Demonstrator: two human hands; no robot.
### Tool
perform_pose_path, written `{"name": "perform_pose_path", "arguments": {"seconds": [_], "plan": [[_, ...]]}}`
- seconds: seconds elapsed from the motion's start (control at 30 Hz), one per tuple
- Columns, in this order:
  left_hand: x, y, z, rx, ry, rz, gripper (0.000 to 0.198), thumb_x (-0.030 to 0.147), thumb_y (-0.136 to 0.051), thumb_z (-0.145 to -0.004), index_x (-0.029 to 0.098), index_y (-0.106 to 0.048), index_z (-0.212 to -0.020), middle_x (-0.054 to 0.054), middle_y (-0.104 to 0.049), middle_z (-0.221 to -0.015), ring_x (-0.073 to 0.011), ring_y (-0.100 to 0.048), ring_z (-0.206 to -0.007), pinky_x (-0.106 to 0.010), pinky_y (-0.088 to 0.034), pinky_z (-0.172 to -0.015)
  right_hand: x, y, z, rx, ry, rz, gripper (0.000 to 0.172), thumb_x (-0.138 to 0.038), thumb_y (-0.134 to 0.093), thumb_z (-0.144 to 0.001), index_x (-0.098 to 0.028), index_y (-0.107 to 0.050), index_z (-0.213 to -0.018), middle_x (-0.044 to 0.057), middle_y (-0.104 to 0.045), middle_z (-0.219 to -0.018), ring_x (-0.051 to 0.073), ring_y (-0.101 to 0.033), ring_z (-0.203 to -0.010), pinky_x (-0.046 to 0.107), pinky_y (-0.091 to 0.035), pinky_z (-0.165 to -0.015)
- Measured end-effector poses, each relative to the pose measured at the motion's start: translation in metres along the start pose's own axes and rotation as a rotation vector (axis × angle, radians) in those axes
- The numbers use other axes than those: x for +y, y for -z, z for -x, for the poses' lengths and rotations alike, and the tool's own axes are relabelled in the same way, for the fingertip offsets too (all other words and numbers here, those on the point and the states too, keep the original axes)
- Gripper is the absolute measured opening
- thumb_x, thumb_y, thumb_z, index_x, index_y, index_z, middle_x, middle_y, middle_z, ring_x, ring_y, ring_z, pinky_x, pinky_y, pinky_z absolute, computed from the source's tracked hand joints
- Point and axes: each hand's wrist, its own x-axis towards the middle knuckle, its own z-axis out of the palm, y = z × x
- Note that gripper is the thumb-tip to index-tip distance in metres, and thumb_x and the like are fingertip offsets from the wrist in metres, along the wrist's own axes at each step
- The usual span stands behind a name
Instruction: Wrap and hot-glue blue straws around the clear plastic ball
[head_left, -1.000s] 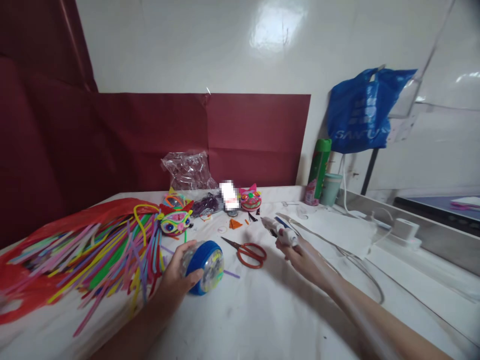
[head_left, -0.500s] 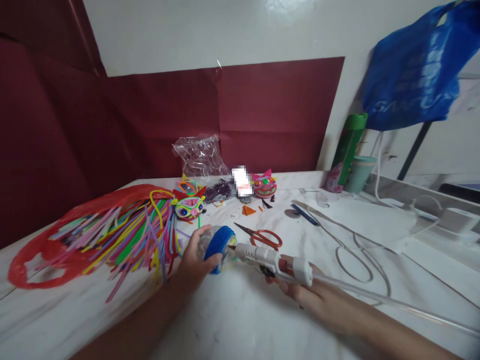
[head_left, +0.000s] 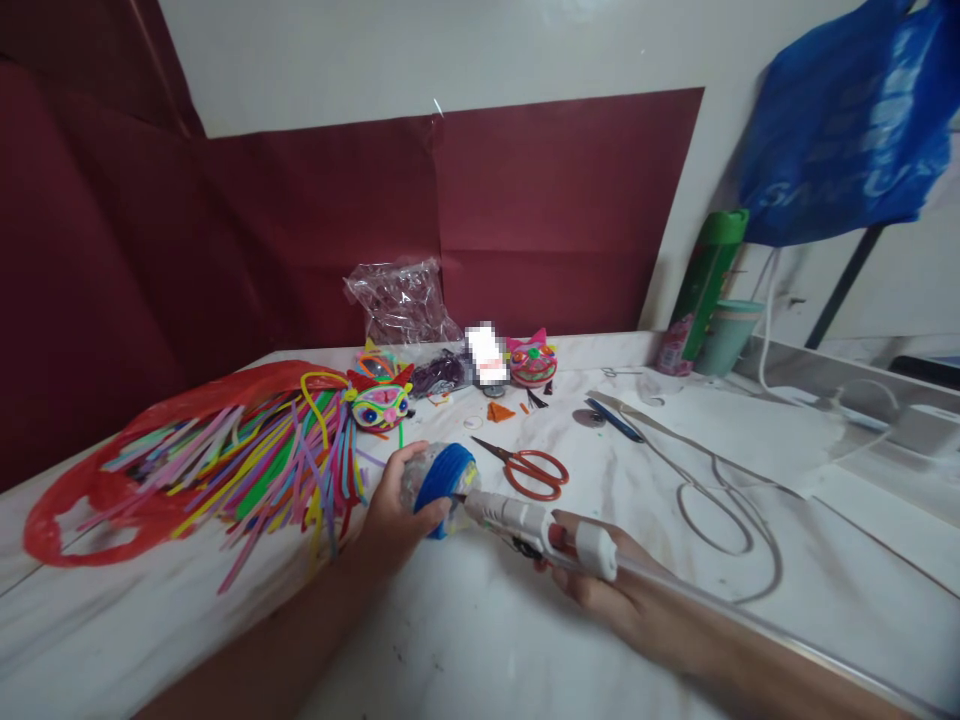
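Observation:
My left hand [head_left: 401,505] is wrapped round a clear rounded plastic piece [head_left: 421,472] banded with blue pipe cleaners [head_left: 448,474]. Some yellow shows at its right side. In my right hand [head_left: 611,585] is a white hot glue gun [head_left: 517,518], a long clear glue stick [head_left: 757,628] sticking out of its back. The gun's nozzle points left, close against the banded piece; whether it touches cannot be made out. Just behind lie scissors with orange-red handles [head_left: 536,474], their blades spread a little.
Loose colourful pipe cleaners [head_left: 262,470] lie on a red plastic bag [head_left: 56,530] at left. Decorated animal heads [head_left: 380,405] and a clear bag [head_left: 405,305] stand behind. A blue cutter [head_left: 615,420], a white cable [head_left: 720,545] and a green can [head_left: 705,290] are at right.
The view has tilted and shifted slightly. Both hands keep their holds, and the glue gun's tip stays by the blue-banded piece, with the gun's angle a little changed.

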Motion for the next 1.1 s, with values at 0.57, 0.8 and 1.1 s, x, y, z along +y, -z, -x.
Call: {"name": "perform_pose_path", "arguments": {"seconds": [0.57,0.8,1.1], "plan": [[0.0002,-0.001,0.0004,0.008,0.001,0.003,0.068,0.031,-0.068,-0.059,0.017,-0.045,-0.122,-0.011,-0.057,-0.115,-0.0275,-0.057,-0.102,-0.037,-0.047,-0.085,0.0028,-0.003,0.0014,0.065,-0.038,0.024,0.011,-0.026,-0.044,-0.085,-0.02,-0.051,-0.079,0.0,-0.055,-0.07,0.013,-0.052,-0.061,0.022,-0.045,-0.055],[-0.0001,-0.0001,-0.0007,0.0,-0.011,-0.019,0.068,0.03,-0.069,-0.059,0.018,-0.045,-0.122,-0.01,-0.058,-0.115,-0.0279,-0.056,-0.107,-0.037,-0.046,-0.088,0.0007,-0.0051,0.0011,0.07,-0.054,0.006,0.008,-0.023,-0.046,-0.083,-0.02,-0.049,-0.077,-0.002,-0.052,-0.067,0.011,-0.048,-0.059,0.02,-0.041,-0.05],[0.0078,-0.0019,0.0009,0.015,0.03,-0.02,0.068,0.032,-0.068,-0.058,0.018,-0.046,-0.12,-0.008,-0.062,-0.106,-0.0269,-0.06,-0.098,-0.034,-0.049,-0.08,0.0001,-0.0048,0.0013,0.106,-0.039,0.002,0.011,-0.026,-0.045,-0.084,-0.021,-0.047,-0.074,-0.002,-0.051,-0.069,0.013,-0.051,-0.06,0.022,-0.043,-0.055]]}}
